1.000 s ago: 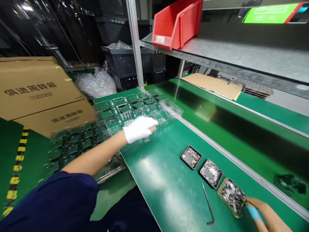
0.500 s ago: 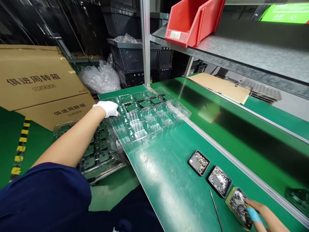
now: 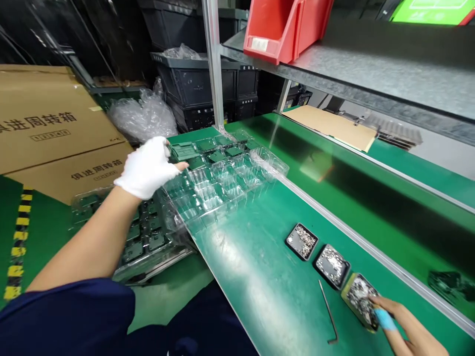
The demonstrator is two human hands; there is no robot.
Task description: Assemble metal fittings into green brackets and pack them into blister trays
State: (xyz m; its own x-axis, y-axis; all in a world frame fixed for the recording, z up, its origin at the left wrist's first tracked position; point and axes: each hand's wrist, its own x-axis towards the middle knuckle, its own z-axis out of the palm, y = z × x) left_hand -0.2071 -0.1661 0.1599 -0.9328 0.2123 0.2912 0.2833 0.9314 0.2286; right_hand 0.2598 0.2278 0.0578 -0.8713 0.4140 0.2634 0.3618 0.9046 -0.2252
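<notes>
Left hand: I have the white-gloved left hand (image 3: 148,168) at the far left corner of the desk (image 3: 252,267); its thumb and fingers are closed on the left end of a green part (image 3: 185,151).
Green part: held flat, slightly tilted, over the left side of the clear tray (image 3: 230,180); I cannot tell whether its underside touches the tray.
Clear tray: lies across the far end of the desk and overhangs the left edge; its far pockets hold flat green pieces (image 3: 216,156); its near pockets show no green pieces.
Right hand: I have the right hand (image 3: 404,321) at the near dish (image 3: 359,300), with blue tape (image 3: 385,319) around one finger; its fingertips are in the metal bits (image 3: 361,291); I cannot tell whether they pinch any.
Dishes: the near dish, the middle dish (image 3: 332,266) and the far dish (image 3: 302,241) form a slanting row near the right edge of the desk; each holds small shiny metal pieces.
Hex key: the hex key (image 3: 327,311) lies on the desk, left of the near dish, its short bend toward the near edge.
Lower left: a second tray (image 3: 143,237) with green pieces sits below desk level, beside the left edge; a cardboard box (image 3: 55,133) stands beyond it.
Shelf: a red bin (image 3: 285,29) rests on the metal shelf (image 3: 371,69), above the far right side.
</notes>
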